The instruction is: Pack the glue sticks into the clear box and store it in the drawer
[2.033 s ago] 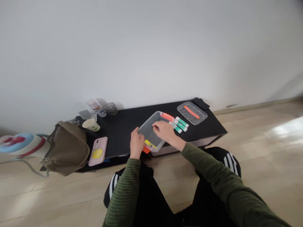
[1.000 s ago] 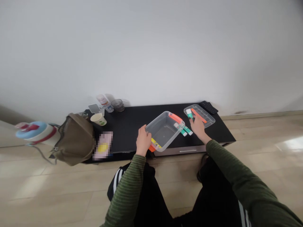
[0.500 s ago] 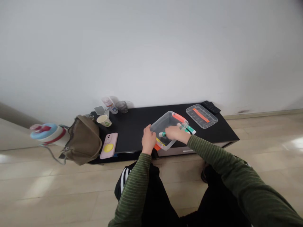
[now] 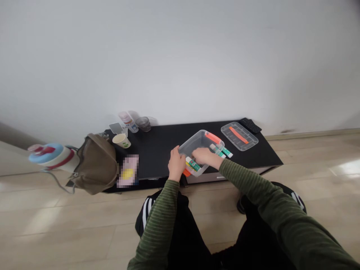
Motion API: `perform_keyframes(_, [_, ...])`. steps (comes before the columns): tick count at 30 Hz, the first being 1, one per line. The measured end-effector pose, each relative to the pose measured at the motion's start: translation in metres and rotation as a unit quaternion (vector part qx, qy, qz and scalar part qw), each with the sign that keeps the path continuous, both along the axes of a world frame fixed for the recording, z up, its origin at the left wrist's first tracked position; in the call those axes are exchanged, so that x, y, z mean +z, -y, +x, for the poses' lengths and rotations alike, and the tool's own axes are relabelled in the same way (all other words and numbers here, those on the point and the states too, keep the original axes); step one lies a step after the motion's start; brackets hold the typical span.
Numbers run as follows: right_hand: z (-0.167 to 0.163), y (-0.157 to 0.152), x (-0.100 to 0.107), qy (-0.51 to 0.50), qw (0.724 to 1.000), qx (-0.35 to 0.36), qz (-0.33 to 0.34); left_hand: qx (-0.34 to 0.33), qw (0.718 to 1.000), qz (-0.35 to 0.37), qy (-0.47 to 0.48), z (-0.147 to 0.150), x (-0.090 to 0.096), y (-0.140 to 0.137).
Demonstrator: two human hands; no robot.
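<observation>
At frame centre, the left hand fingers curl on the clear rectangular plastic box on the black desk. The right hand fingers, slightly apart, touch a green-and-white cylindrical glue stick inside.

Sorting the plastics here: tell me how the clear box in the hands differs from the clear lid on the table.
The clear box is deep and held by both hands; the clear lid is flat and untouched. The box sits nearer the person, the lid farther right. Both are transparent with orange parts.
</observation>
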State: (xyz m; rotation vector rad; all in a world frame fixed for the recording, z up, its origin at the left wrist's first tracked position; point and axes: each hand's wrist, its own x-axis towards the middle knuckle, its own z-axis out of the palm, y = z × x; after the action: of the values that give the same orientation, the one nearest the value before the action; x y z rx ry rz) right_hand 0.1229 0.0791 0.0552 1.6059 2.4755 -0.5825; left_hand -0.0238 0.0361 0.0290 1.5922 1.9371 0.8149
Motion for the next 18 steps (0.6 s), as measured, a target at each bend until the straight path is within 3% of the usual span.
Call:
perform_keyframes(2, [0.02,-0.003,0.013,-0.06,0.993,-0.041,0.093,0.001,1.0,0.0,0.003,0.0,0.001,0.0])
perform_keyframes(5, [0.064,-0.01,0.024,-0.183,0.936,-0.156,0.256,0.003,1.0,-0.001,0.007,0.001,0.001,0.001])
perform_keyframes(8, [0.114,-0.018,0.015,-0.222,0.885,-0.264,0.312,0.003,1.0,0.0,0.01,0.001,0.001,0.0])
perform_keyframes(11, [0.152,-0.023,-0.014,-0.171,0.904,-0.308,0.242,0.004,1.0,-0.001,0.008,0.001,0.0,-0.001])
perform_keyframes(15, [0.172,-0.021,-0.056,-0.085,0.948,-0.291,0.098,0.009,1.0,0.002,0.004,0.0,-0.002,-0.002])
perform_keyframes(18, [0.173,-0.019,-0.075,-0.059,0.953,-0.28,0.093,0.007,1.0,0.005,0.007,0.0,-0.003,-0.001])
